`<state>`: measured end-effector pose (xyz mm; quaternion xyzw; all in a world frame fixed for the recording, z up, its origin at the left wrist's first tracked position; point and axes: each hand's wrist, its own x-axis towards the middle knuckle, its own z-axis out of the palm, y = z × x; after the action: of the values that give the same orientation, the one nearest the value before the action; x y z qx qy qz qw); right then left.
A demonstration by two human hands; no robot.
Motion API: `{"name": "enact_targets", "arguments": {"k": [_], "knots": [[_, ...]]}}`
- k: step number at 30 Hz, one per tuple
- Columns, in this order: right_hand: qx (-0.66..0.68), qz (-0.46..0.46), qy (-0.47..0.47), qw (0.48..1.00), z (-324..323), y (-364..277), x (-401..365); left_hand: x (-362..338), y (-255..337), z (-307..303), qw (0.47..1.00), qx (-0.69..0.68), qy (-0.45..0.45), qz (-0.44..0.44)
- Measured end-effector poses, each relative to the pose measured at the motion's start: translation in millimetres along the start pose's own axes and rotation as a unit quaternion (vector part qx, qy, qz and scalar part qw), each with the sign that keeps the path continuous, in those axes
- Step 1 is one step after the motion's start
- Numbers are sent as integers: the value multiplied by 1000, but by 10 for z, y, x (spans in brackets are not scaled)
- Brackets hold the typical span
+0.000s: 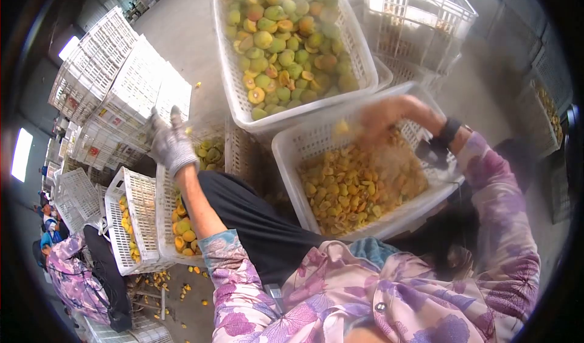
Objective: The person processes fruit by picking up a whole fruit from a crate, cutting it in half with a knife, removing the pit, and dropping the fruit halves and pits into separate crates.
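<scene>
Centrally, the blurred right hand (384, 115) is held over a white lattice crate (286, 154) of halved yellow fruit pieces (353, 188); its fingers cannot be judged. Left of centre, the knit-gloved left hand (170, 143) is spread open.

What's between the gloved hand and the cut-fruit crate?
Between left hand and cut-fruit crate: greenish fruit, then a white slatted crate side, in the head view.

Your left hand (170, 143), gloved in grey, is stretched out ahead on a nearly straight, bare forearm. Its fingers are raised and loosely spread, gripping nothing. Your right hand (383, 115) reaches forward, elbow bent, palm down, too blurred to read its grip. A dark band (449, 130) circles that wrist.
</scene>
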<state>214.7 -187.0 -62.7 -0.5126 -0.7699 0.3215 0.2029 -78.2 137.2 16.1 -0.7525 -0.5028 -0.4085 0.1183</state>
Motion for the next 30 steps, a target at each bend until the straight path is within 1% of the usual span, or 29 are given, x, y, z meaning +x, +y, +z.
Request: {"name": "enact_targets", "arguments": {"k": [1,2,3,4,5,6,8,9,10,11,13,14,16,17,18,19,20,21,22,23,24,26,27,28,30], "knots": [[-5,326,42,944,-416,-654,194,27,-89,-3,1000,-3,2,-3],[-64,386,144,909,-557,-465,362,50,-168,-15,998,-60,9,-27],[30,382,340,859,-674,-417,461,80,-199,-18,992,-117,16,-51],[-65,370,357,855,-767,-215,578,47,-94,-67,992,-117,20,-50],[-159,355,370,844,-797,34,716,-73,122,-159,970,-236,-13,-47],[-161,353,370,844,-778,211,883,-181,304,-202,934,-352,-46,-44],[-161,395,378,821,-729,545,1226,-297,478,-73,902,-403,-153,-11],[-204,401,358,818,-696,760,1342,-367,499,11,868,-462,-183,4],[-206,398,356,820,-655,881,1427,-420,515,69,829,-517,-212,21],[-248,365,361,821,-598,982,1479,-462,581,61,831,-515,-210,19],[-331,302,354,821,-556,1049,1484,-508,692,23,762,-563,-309,-80],[-330,303,350,823,-577,1016,1485,-502,683,43,761,-563,-311,-84],[-205,369,369,828,-692,858,1458,-476,677,79,688,-597,-379,-164],[-205,369,367,829,-721,773,1430,-461,684,42,650,-615,-392,-215],[-163,344,368,849,-755,712,1405,-450,698,-31,650,-614,-390,-217],[-120,317,369,865,-773,648,1402,-440,729,-113,619,-637,-391,-243],[-120,317,369,866,-738,655,1426,-436,748,-154,585,-658,-391,-268],[-175,220,347,895,-669,658,1471,-443,741,-150,585,-659,-391,-267],[-229,120,320,911,-614,655,1512,-453,734,-132,588,-661,-383,-267],[-246,110,299,915,-603,476,1562,-457,741,-120,591,-663,-375,-265],[-249,110,304,913,-495,397,1565,-458,750,-129,591,-665,-375,-259],[-183,20,437,880,-394,304,1595,-449,751,-149,603,-654,-375,-263],[-77,68,463,880,-445,462,1757,-439,725,-115,590,-659,-380,-272],[-81,66,467,878,-527,634,1794,-423,692,-87,589,-662,-380,-266],[-56,193,405,892,-685,712,1757,-410,663,-56,562,-663,-384,-313]]}}
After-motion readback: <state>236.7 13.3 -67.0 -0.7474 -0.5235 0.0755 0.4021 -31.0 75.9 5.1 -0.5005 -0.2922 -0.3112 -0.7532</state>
